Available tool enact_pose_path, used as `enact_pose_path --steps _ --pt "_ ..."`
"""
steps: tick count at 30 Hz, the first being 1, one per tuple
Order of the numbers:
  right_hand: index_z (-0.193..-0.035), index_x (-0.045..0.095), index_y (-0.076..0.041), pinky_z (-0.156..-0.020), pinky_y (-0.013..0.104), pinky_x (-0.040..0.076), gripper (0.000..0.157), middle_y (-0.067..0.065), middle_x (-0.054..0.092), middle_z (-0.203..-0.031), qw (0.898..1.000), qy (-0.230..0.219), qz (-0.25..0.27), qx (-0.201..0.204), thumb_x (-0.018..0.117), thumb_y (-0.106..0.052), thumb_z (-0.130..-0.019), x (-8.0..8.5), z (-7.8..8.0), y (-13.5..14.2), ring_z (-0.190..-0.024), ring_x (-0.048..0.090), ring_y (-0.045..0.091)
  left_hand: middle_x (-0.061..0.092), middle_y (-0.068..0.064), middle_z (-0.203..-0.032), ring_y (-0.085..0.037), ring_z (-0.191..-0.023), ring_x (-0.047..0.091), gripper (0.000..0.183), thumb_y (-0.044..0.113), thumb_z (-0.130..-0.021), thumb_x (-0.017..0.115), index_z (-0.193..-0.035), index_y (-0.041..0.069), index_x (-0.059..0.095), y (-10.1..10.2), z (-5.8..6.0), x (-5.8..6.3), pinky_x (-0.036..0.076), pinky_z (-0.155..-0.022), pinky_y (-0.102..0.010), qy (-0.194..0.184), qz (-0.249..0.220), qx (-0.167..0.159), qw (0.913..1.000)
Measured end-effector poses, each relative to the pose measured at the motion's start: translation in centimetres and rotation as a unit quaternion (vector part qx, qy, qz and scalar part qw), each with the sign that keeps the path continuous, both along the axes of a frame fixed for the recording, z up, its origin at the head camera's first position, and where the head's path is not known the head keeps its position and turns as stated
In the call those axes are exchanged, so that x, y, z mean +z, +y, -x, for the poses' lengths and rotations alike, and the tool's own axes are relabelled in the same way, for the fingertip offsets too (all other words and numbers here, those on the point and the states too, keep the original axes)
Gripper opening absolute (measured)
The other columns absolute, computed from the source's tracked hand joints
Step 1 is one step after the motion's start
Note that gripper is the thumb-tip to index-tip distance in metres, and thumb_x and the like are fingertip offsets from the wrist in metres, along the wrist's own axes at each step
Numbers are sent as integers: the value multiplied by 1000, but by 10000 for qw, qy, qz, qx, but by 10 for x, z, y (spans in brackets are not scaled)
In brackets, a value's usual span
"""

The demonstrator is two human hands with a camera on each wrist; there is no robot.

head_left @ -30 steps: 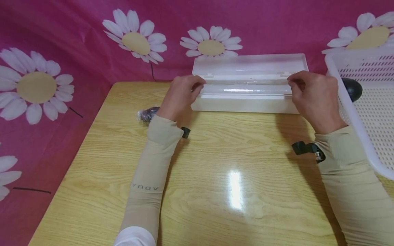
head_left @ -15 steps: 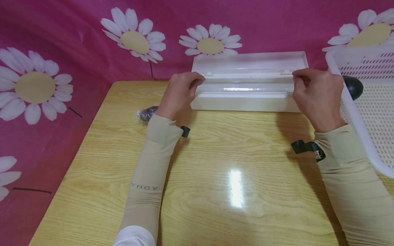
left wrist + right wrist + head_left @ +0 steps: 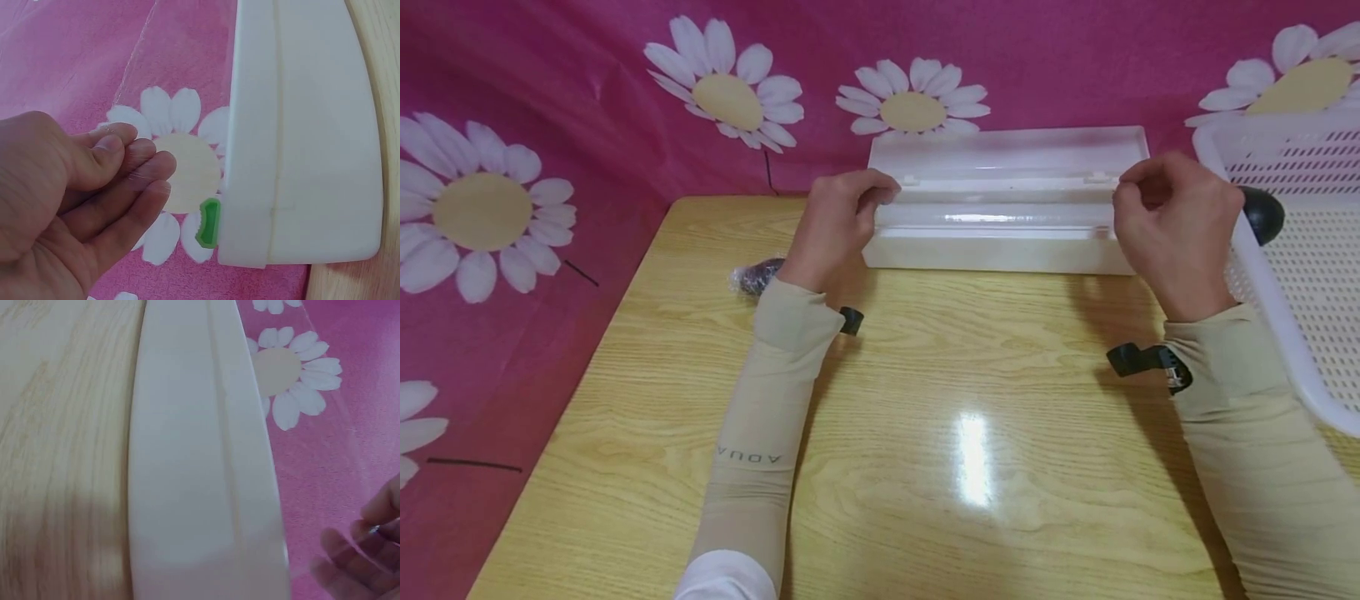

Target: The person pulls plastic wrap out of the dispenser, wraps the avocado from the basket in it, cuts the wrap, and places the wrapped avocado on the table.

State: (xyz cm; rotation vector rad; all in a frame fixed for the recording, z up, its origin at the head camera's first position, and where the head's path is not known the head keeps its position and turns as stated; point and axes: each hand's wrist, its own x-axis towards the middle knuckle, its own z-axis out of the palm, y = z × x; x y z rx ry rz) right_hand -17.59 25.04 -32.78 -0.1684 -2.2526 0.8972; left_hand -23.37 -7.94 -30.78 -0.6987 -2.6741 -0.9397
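A white cling film dispenser [image 3: 992, 254] stands at the back of the table with its lid [image 3: 1007, 150] tipped up and back. The shiny film roll [image 3: 992, 215] lies inside. My left hand [image 3: 835, 225] pinches one corner of the clear cling film [image 3: 178, 69] between thumb and fingers, just above the dispenser's left end. At the right end, my right hand [image 3: 1183, 237] pinches the other corner, thumb against forefinger. The film stretches between both hands, nearly invisible in the head view. A small green piece [image 3: 209, 224] shows at the dispenser's edge in the left wrist view.
Behind my left wrist lies a dark thing wrapped in film [image 3: 760, 277], partly hidden. A white perforated basket [image 3: 1300, 367] stands at the right, holding a dark rounded thing [image 3: 1262, 215]. A pink flowered cloth [image 3: 1037, 67] rises behind the wooden table [image 3: 925, 358].
My right hand has moved slightly up and to the right, my left hand slightly up and left. Both keep pinching the film, which has lifted a little from the roll.
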Motion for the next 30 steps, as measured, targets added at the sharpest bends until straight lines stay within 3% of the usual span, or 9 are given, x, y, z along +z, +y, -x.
enact_pose_path --steps 2,3,12,17,21,26,30 --pt "-98 77 -2 -75 7 28 27 -42 42 -72 9999 90 113 -15 59 -22 -94 -2 1 0 -66 38 -25 79 -12 -117 -22 -107 75 22 6 -100 64 -118 4 77 0 -1 1 59 -101 -32 49 -82 -1 10000" --pt "-99 76 -2 -75 7 29 26 -43 42 -74 9998 169 129 19 59 -22 -95 -3 1 0 -68 39 -25 79 -12 -117 -22 -107 75 22 6 -100 65 -119 4 77 0 -1 1 58 -101 -32 66 -99 -3 9999" --pt "-105 74 2 -75 6 32 24 -45 46 -87 9956 893 142 264 57 -14 -102 -9 6 0 -80 45 -27 79 -12 -117 -21 -108 76 22 3 -101 63 -118 2 77 2 -3 6 58 -101 -30 87 -228 41 9997" --pt "-108 71 4 -79 4 39 27 -43 45 -95 9917 1208 309 324 52 -15 -104 -10 8 -4 -86 51 -25 79 -13 -113 -22 -104 76 21 3 -101 62 -116 1 77 1 -6 10 59 -100 -30 309 -413 40 9987" --pt "-113 71 -7 -78 5 43 24 -38 47 -101 9892 1320 470 421 51 -19 -106 -8 7 -5 -86 58 -23 79 -14 -110 -22 -101 77 20 2 -101 61 -113 -1 77 1 -8 13 60 -97 -31 572 -538 -37 9969" --pt "-109 72 -19 -73 7 45 18 -37 56 -95 9816 1673 736 550 54 -19 -105 -3 6 -6 -79 63 -17 79 -15 -107 -22 -98 75 19 0 -101 60 -110 -2 77 1 -13 18 60 -96 -31 729 -731 -42 9947" --pt "-104 73 -15 -73 9 49 17 -32 64 -90 9744 1902 1039 596 56 -17 -104 5 4 -11 -76 66 -10 79 -16 -106 -23 -97 75 20 1 -102 59 -109 -3 77 1 -18 23 60 -96 -30 863 -883 28 9923"
